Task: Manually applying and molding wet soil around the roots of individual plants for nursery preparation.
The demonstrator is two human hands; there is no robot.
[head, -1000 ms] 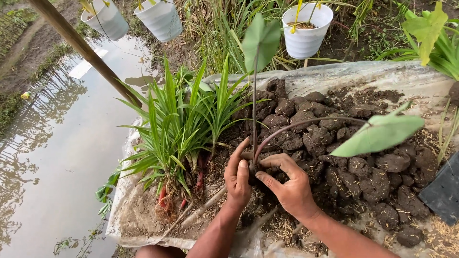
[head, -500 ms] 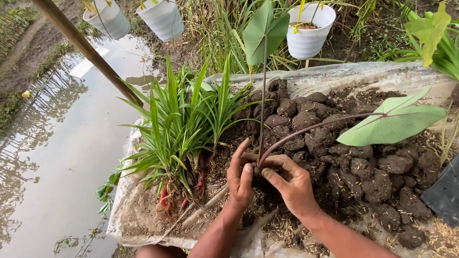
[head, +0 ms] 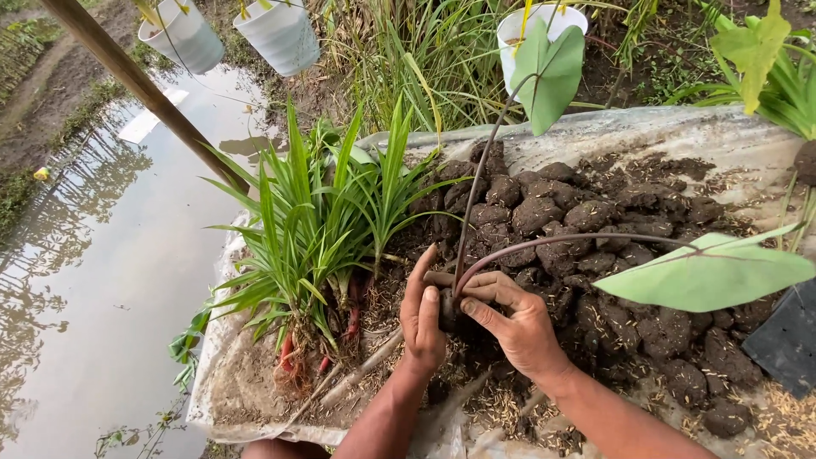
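Both hands cup a soil-caked plant base: left hand (head: 422, 319) and right hand (head: 514, 321) closed around the seedling (head: 453, 299). Soil clods (head: 544, 208) lie beyond; grassy plants (head: 314, 229) stand left.

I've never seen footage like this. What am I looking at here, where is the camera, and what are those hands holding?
There is no machine here: a person works with bare hands, and the single picture comes from a camera worn on their head, looking down. The left hand and right hand are cupped together around the muddy base of a small plant with thin dark stems and broad green leaves. They work over a pale plastic sheet heaped with dark soil clods. To the left on the sheet lies a bunch of grassy plants with reddish roots. Beyond that is still, muddy water, crossed by a slanting wooden pole. White pots hang at the top.
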